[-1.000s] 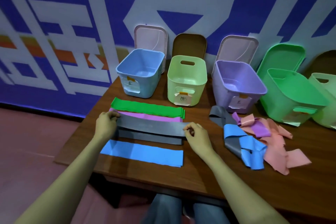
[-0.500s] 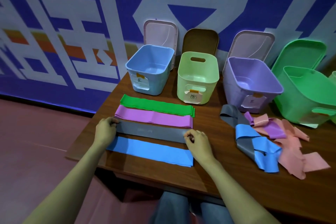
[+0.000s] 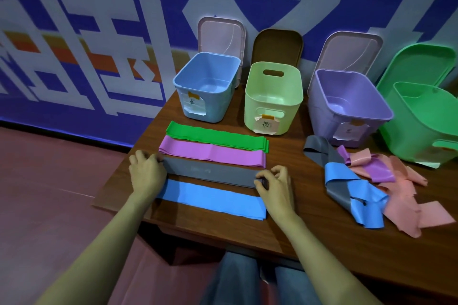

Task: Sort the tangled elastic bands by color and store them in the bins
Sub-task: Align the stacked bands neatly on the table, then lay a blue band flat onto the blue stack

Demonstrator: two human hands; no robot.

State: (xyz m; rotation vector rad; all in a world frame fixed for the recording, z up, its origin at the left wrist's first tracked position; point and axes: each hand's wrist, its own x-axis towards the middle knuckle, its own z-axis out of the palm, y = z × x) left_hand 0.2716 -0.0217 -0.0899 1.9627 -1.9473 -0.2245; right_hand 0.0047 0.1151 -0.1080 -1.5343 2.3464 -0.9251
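Head view: grey band (image 3: 210, 172), flat, lengthwise near the desk's (image 3: 297, 208) left edge. Left hand (image 3: 147, 172) grips its left end with curled fingers; right hand (image 3: 275, 184) pinches its right end between thumb and fingers. Purple band (image 3: 213, 152) and green band (image 3: 215, 136) lie behind it, blue band (image 3: 213, 197) toward the front edge. Tangled pile (image 3: 386, 188) of grey, blue, purple and pink bands lies well to the right. Along the back edge stand a blue bin (image 3: 218, 106), a pale green bin (image 3: 252, 111), a purple bin (image 3: 322, 116) and a green bin (image 3: 409, 136).
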